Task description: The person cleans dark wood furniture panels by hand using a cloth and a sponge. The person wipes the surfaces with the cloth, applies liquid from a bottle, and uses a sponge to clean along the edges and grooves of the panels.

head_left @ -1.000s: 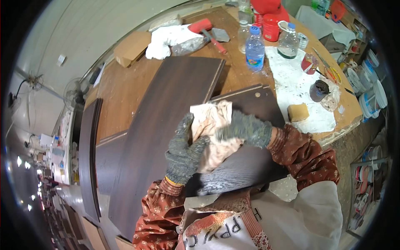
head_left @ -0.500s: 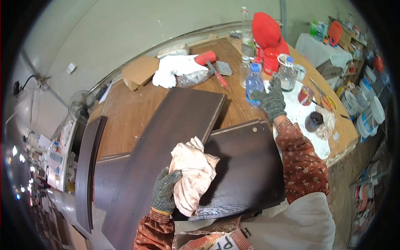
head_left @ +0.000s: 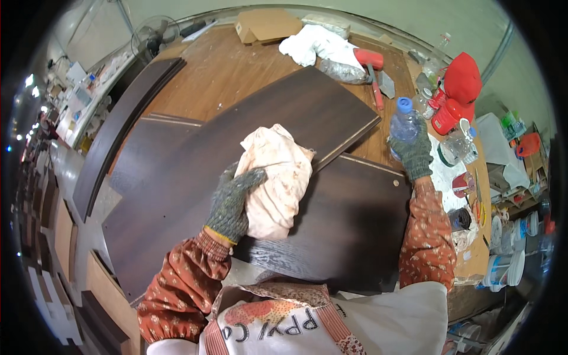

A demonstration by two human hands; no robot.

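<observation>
Grey-gloved left hand (head_left: 231,204): fingers gripping stained cream cloth (head_left: 275,177). Grey-gloved right hand (head_left: 416,155): fingers gripping clear, blue-capped plastic bottle (head_left: 404,125); if loosely capped, could drip onto dark-brown wooden panel (head_left: 358,234).

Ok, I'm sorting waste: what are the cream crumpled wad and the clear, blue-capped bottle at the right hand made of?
Cream wad: apparently matte cloth, judging by soft folds. Clear, blue-capped bottle: probably glossy plastic, from its transparency and highlights.
</observation>
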